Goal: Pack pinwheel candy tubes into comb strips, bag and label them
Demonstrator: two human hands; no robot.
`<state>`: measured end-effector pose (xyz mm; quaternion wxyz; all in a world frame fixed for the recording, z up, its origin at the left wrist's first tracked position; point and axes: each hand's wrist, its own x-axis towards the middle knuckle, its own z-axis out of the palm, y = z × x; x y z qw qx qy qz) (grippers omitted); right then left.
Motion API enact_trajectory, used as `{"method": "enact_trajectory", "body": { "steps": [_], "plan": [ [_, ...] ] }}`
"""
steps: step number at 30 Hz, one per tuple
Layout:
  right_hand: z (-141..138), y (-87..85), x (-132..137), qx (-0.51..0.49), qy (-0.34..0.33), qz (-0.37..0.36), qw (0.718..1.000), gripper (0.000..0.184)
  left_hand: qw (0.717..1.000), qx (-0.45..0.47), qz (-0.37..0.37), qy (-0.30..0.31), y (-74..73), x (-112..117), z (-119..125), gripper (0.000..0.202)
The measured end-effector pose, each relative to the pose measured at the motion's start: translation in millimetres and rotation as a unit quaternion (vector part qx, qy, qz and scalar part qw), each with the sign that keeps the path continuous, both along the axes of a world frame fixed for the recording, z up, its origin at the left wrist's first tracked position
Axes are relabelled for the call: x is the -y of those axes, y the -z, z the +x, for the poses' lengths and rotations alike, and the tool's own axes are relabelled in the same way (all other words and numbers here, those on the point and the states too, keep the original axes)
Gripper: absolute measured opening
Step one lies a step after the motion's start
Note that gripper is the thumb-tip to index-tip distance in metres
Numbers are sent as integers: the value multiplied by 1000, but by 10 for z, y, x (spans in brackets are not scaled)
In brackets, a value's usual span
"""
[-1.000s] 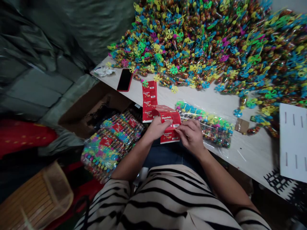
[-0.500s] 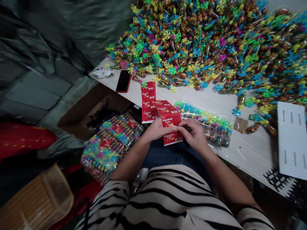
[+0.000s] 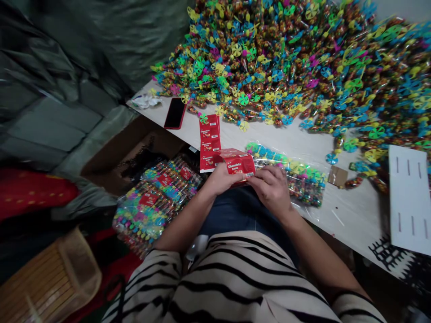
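A red strip of "Chocolate bean" labels (image 3: 239, 164) is held between both hands above my lap, its lower end folded under. My left hand (image 3: 222, 180) pinches its left side, thumb along the lower edge. At the lower right corner, the fingers of my right hand (image 3: 271, 185) are closed on the same strip. Another red label sheet (image 3: 209, 139) lies flat on the table just behind my left hand. Beside my right hand rests a clear bag of candy tubes (image 3: 296, 172) with coloured fan tops.
A large heap of candy tubes (image 3: 262, 67) covers the back of the table. A phone (image 3: 175, 113) lies at the left edge, a brown cardboard piece (image 3: 337, 176) and slotted white board (image 3: 409, 197) at right. Packed bags (image 3: 151, 202) are stacked at my left, by an open carton (image 3: 111, 152).
The lower part of the label strip, which hung below my hands, is now folded up under them. Both hands stay on the strip in nearly the same place.
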<state>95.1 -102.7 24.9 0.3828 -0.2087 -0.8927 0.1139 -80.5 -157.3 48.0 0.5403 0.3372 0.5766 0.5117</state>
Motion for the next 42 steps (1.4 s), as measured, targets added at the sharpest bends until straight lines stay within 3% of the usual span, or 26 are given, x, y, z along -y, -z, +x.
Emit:
{"method": "enact_trajectory", "body": {
  "steps": [9,14,18,21,23,27,31,34,37,39,42],
  "plan": [
    [8,49,58,-33,-32,74,996,18,1000,-5,1,-13,-32,-3,-27,41],
    [124,-199,312,18,-101,121,987,25,999,-18,-30,-20,-151,24,-203,44],
    [384,-512,387,-24,-143,-28,989,26,990,-86,12,-111,-248,-23,-515,45],
    [644,-610,149,-89,-66,-194,975,14,975,-112,53,-183,-208,-163,-833,47],
    [788,-561,-140,-113,14,-303,946,5,976,-96,64,-183,-96,-301,-1030,51],
    [894,-287,-700,-127,43,-455,881,35,992,-16,-21,-119,271,-556,-1266,57],
    [815,13,-892,-100,31,-503,858,43,972,-41,-113,-201,584,-636,-1315,56],
    [747,185,-874,-45,54,-470,880,36,961,-77,-100,-247,691,-605,-1328,61],
    [694,255,-834,62,104,-367,922,28,943,-185,-101,-256,711,-557,-1372,71],
    [661,237,-810,150,123,-290,937,27,912,-305,-112,-252,684,-526,-1384,76],
    [623,160,-767,251,155,-194,936,32,839,-481,-81,-241,597,-489,-1283,73]
  ]
}}
